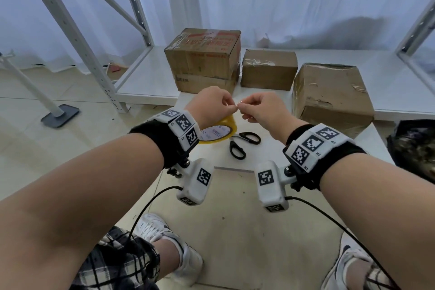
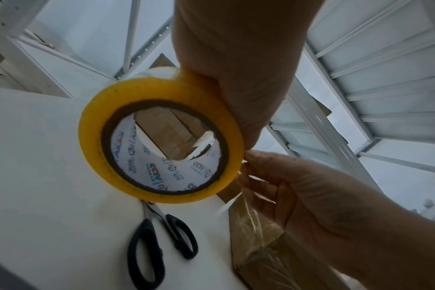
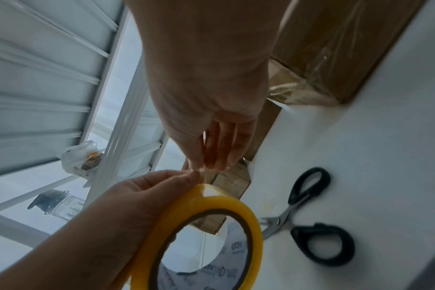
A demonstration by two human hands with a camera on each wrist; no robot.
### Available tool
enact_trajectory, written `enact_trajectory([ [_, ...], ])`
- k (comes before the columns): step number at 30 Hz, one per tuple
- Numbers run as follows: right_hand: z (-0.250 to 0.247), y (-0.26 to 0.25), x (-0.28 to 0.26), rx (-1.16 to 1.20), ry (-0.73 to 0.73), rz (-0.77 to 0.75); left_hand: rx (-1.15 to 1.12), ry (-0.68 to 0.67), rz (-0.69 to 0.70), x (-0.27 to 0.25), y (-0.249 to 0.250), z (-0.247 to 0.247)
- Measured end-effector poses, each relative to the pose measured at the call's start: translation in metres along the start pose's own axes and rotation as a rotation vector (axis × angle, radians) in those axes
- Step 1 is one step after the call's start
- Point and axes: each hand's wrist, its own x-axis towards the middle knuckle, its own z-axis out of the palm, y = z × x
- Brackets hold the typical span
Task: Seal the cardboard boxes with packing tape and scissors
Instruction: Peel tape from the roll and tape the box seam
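My left hand (image 1: 231, 107) grips a yellow roll of clear packing tape (image 1: 219, 132) above the white table (image 1: 254, 155). My right hand (image 1: 242, 107) meets it fingertip to fingertip and pinches the loose tape end. In the left wrist view the roll (image 2: 92, 125) hangs from my left hand (image 2: 236, 78), with the right hand (image 2: 286, 186) beside it. In the right wrist view my right fingers (image 3: 211, 160) nip the clear strip just above the roll (image 3: 211, 204). Black-handled scissors (image 1: 242, 143) lie partly open on the table below. Three cardboard boxes stand behind: a large one (image 1: 203, 59), a small one (image 1: 268, 69) and a crumpled one (image 1: 329, 94).
White metal racking (image 1: 70, 30) rises at the left and right, and a low white shelf (image 1: 146, 77) runs behind the table. A stand's grey base (image 1: 60, 115) sits on the floor at left. A dark bag (image 1: 412, 148) lies at the right edge. Cables hang from both wrist cameras.
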Motion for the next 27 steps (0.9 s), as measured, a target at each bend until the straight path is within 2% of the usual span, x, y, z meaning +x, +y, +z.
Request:
enact_trajectory([
  [3, -0.021, -0.011, 0.0, -0.126, 0.069, -0.059, -0.066, 0.013, 0.042, 0.008, 0.019, 0.002],
  [6, -0.045, -0.025, 0.001, -0.253, 0.117, -0.106, -0.205, 0.017, 0.005, 0.016, 0.037, -0.003],
  [9, -0.071, -0.036, 0.006, -0.322, 0.181, -0.14, -0.396, -0.093, -0.082, 0.026, 0.06, -0.015],
  [11, -0.086, -0.041, 0.006, -0.322, 0.224, -0.136, -0.418, -0.183, -0.086, 0.033, 0.076, -0.025],
  [15, -0.108, -0.039, 0.003, -0.278, 0.317, -0.102, -0.511, -0.267, -0.06, 0.049, 0.086, -0.028],
  [19, -0.12, -0.026, -0.003, -0.361, 0.417, -0.081, -0.391, -0.262, 0.0, 0.062, 0.087, -0.012],
  [24, -0.123, -0.011, 0.0, -0.258, 0.515, -0.129, -0.09, -0.217, -0.007, 0.075, 0.094, 0.007],
  [27, -0.135, 0.002, -0.002, -0.164, 0.561, -0.02, -0.068, -0.189, 0.044, 0.081, 0.102, 0.013],
])
